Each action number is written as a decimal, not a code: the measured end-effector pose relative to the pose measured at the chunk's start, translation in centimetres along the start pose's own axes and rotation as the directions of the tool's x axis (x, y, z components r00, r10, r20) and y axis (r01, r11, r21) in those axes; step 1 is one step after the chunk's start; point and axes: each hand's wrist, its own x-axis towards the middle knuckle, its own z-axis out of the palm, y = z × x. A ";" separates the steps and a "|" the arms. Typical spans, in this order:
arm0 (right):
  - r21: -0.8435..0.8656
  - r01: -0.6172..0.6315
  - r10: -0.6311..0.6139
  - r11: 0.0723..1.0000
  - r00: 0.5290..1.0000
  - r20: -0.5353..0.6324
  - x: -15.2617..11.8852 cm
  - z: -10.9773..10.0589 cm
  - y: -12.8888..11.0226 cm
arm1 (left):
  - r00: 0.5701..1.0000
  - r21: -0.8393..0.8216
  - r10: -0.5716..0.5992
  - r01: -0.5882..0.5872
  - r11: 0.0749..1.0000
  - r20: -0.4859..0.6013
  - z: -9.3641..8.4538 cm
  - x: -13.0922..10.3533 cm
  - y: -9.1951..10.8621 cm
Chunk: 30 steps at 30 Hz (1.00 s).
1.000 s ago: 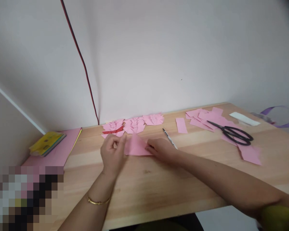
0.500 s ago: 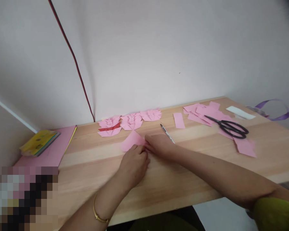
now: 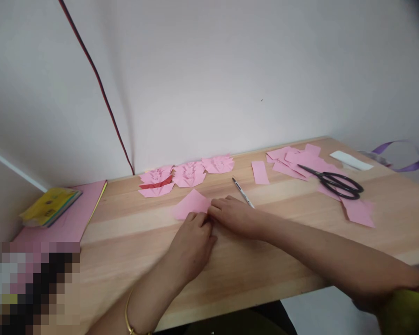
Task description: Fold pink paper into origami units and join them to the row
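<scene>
A piece of pink paper [image 3: 192, 204] lies on the wooden table, with its near right edge under my fingers. My left hand [image 3: 193, 242], a gold bangle on its wrist, has its fingers curled closed on that edge. Right beside it, my right hand [image 3: 235, 216] presses bent, closed fingers on the paper's right corner. The fingertips of both hands almost meet and hide that part of the paper. Just behind my right hand lies a pen [image 3: 243, 191].
Folded pink paper pieces [image 3: 188, 174], one with a red strip, line the wall side. Black scissors [image 3: 338, 184] rest on pink sheets [image 3: 291, 160] at the right, near a white strip [image 3: 351, 160]. A yellow packet [image 3: 50, 204] sits on pink paper at the left.
The view has shifted slightly. My right hand now lies flatter, its fingers lower over the paper's corner. My left hand keeps its place at the near edge.
</scene>
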 end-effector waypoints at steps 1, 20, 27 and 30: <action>0.000 0.007 -0.007 1.000 1.000 0.008 -0.2 -0.1 0.1 | 1.000 0.016 -0.001 0.001 1.000 0.001 -0.1 0.0 0.1; 0.140 0.017 -0.019 0.990 1.000 0.010 -1.6 -1.1 3.0 | 0.991 0.261 -0.072 0.101 0.960 -0.116 0.0 0.7 0.0; 0.222 0.000 -0.009 0.975 0.999 0.041 -1.5 -1.5 3.3 | 0.992 0.229 -0.107 0.118 0.966 -0.059 -0.2 1.3 -2.0; 0.264 0.008 -0.018 0.964 0.999 0.034 -1.5 -1.5 3.5 | 0.998 0.177 -0.056 0.062 0.982 -0.039 -0.2 1.4 -2.4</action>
